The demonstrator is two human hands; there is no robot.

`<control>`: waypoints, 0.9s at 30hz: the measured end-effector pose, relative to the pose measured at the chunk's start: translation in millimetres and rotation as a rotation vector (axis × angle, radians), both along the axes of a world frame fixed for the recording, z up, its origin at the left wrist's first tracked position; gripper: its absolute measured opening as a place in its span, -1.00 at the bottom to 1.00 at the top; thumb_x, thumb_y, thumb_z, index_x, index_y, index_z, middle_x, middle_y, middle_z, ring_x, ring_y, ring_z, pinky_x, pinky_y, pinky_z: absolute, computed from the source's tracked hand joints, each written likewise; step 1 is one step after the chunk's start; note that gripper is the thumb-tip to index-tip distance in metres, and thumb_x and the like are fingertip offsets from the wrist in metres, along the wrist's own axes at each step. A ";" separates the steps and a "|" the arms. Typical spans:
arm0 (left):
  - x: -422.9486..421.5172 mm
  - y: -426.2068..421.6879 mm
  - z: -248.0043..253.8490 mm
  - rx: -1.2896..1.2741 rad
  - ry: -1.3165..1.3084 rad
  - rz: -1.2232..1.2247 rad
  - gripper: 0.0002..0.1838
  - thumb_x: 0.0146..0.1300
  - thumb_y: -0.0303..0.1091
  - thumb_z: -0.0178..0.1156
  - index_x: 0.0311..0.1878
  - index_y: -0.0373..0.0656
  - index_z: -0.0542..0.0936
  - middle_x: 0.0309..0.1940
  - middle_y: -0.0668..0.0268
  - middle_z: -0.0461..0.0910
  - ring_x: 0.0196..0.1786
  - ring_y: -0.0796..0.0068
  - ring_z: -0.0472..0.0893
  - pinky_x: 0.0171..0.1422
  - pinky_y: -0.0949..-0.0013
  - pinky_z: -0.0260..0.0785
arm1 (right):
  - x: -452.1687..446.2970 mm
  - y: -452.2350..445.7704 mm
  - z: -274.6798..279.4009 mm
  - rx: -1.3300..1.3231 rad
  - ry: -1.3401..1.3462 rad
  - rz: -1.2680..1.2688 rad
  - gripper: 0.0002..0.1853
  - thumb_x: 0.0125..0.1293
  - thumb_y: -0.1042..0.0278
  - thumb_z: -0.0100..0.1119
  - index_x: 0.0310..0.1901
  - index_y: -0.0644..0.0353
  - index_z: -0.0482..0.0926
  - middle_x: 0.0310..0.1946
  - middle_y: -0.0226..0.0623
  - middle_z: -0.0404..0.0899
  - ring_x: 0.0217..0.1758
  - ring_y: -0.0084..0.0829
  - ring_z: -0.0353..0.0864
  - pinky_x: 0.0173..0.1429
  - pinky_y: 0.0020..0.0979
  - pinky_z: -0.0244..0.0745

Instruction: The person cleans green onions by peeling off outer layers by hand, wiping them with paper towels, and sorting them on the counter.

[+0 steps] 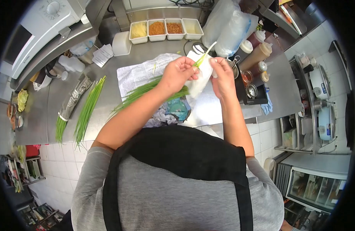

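My left hand point(180, 74) pinches a chive stalk point(201, 60) between thumb and fingers, its pale root end pointing up and to the right. Close beside that stalk is my right hand point(223, 75), thumb and forefinger drawn together; whether they grip a bit of it is too small to see. Below my left forearm a loose bunch of chives point(137, 94) lies across a printed newspaper sheet point(127, 75). Farther left, another bunch of chives point(89, 107) rests on the steel counter, next to a bunch wrapped in newspaper point(74, 97).
Several white tubs point(157, 30) of shredded and crumbled food line the back. Clear plastic bags point(231, 29) and sauce bottles point(255, 54) stand at right. A white sheet-like item point(198, 82) lies beneath my hands, near crumpled paper point(162, 115) at the counter's front edge point(89, 143).
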State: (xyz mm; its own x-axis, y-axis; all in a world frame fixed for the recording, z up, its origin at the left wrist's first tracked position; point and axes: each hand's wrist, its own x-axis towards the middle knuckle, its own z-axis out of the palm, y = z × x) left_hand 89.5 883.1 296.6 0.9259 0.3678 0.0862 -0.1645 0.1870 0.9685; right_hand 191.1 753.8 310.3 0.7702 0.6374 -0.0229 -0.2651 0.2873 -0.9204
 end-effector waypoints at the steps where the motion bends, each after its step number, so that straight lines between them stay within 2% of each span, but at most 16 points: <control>1: -0.6 0.5 1.7 0.004 -0.014 0.013 -0.88 0.24 -0.46 0.09 -0.19 -0.27 0.45 -0.37 0.26 0.58 -0.35 0.52 0.59 -0.23 0.51 0.41 | 2.6 1.9 -3.3 0.229 0.207 0.125 -0.77 0.24 0.26 0.14 -0.14 0.14 0.44 -0.15 -0.31 0.52 -0.10 -0.48 0.50 0.02 -0.37 0.40; 4: -2.0 0.7 3.8 0.003 -0.053 0.054 -0.89 0.24 -0.45 0.10 -0.21 -0.27 0.45 -0.37 0.27 0.57 -0.35 0.54 0.58 -0.25 0.52 0.41 | -3.3 4.7 -3.9 0.330 0.307 0.220 -0.69 0.26 0.19 0.10 -0.06 0.18 0.44 -0.13 -0.37 0.51 -0.07 -0.53 0.49 0.07 -0.38 0.37; 9: 2.5 -6.8 -1.7 0.097 -0.021 0.123 -0.89 0.23 -0.45 0.11 -0.22 -0.27 0.45 -0.39 0.30 0.56 -0.35 0.56 0.58 -0.27 0.53 0.40 | -10.0 17.0 -17.6 0.184 0.072 0.131 -0.69 0.10 0.58 0.24 -0.08 0.27 0.47 -0.24 -0.36 0.56 -0.17 -0.54 0.52 -0.01 -0.47 0.38; 12: 1.7 -5.5 -4.0 0.052 -0.016 0.119 -0.90 0.22 -0.45 0.13 -0.24 -0.26 0.46 -0.42 0.32 0.55 -0.36 0.61 0.55 -0.29 0.56 0.39 | -4.0 17.0 -19.3 0.120 -0.011 0.140 -0.70 0.14 0.54 0.21 -0.07 0.31 0.47 -0.22 -0.31 0.57 -0.18 -0.54 0.53 -0.03 -0.47 0.40; 15: 2.2 -1.2 -13.0 0.369 -0.005 0.265 -0.91 0.20 -0.45 0.14 -0.27 -0.24 0.48 -0.44 0.34 0.55 -0.39 0.66 0.51 -0.31 0.57 0.37 | -6.4 13.3 -10.1 0.113 0.163 0.211 -0.70 0.15 0.51 0.21 -0.06 0.33 0.47 -0.20 -0.27 0.56 -0.19 -0.53 0.53 -0.04 -0.49 0.41; 18: 1.2 1.2 -12.7 0.181 0.023 0.332 -0.90 0.11 -0.43 0.20 -0.35 -0.24 0.51 -0.52 0.37 0.54 -0.47 0.64 0.48 -0.33 0.52 0.37 | -5.4 10.9 -3.4 0.196 0.281 0.277 -0.69 0.16 0.48 0.21 -0.05 0.35 0.48 -0.20 -0.26 0.56 -0.20 -0.52 0.53 -0.06 -0.49 0.43; 19: 1.8 1.1 -12.7 0.190 -0.008 0.325 -0.90 0.11 -0.44 0.20 -0.35 -0.25 0.51 -0.54 0.35 0.54 -0.47 0.61 0.49 -0.32 0.50 0.38 | -4.7 11.7 -9.8 0.150 0.222 0.265 -0.72 0.15 0.50 0.21 -0.08 0.32 0.50 -0.22 -0.29 0.57 -0.23 -0.53 0.54 -0.10 -0.49 0.43; 22: -2.2 -4.9 -5.4 0.380 0.029 0.347 -0.90 0.14 -0.48 0.17 -0.29 -0.27 0.49 -0.47 0.40 0.52 -0.40 0.67 0.48 -0.30 0.54 0.36 | -11.3 16.0 -14.7 0.088 0.111 0.245 -0.75 0.14 0.51 0.21 -0.12 0.30 0.52 -0.27 -0.34 0.58 -0.26 -0.57 0.53 -0.18 -0.51 0.42; 23: -3.4 -5.5 -5.3 0.376 0.054 0.339 -0.87 0.12 -0.44 0.20 -0.27 -0.23 0.51 -0.45 0.39 0.54 -0.35 0.64 0.49 -0.28 0.51 0.36 | -14.1 17.9 -12.8 0.053 0.090 0.177 -0.81 0.12 0.49 0.23 -0.20 0.27 0.55 -0.39 -0.39 0.59 -0.39 -0.64 0.51 -0.34 -0.57 0.38; 26: -11.7 3.8 -3.4 0.858 0.114 0.426 -0.80 0.09 -0.37 0.24 -0.20 -0.16 0.54 -0.42 0.40 0.56 -0.30 0.60 0.51 -0.24 0.48 0.36 | -3.8 14.9 -20.3 -0.067 -0.177 0.137 -0.84 0.09 0.45 0.27 -0.27 0.26 0.58 -0.48 -0.44 0.57 -0.50 -0.69 0.47 -0.46 -0.63 0.32; 27: -12.7 7.2 2.6 0.813 0.051 0.456 -0.80 0.07 -0.35 0.25 -0.23 -0.18 0.55 -0.42 0.35 0.57 -0.31 0.56 0.52 -0.22 0.46 0.37 | -2.2 13.2 -17.2 -0.131 -0.223 0.133 -0.84 0.09 0.44 0.28 -0.28 0.26 0.58 -0.50 -0.45 0.56 -0.52 -0.70 0.45 -0.47 -0.64 0.30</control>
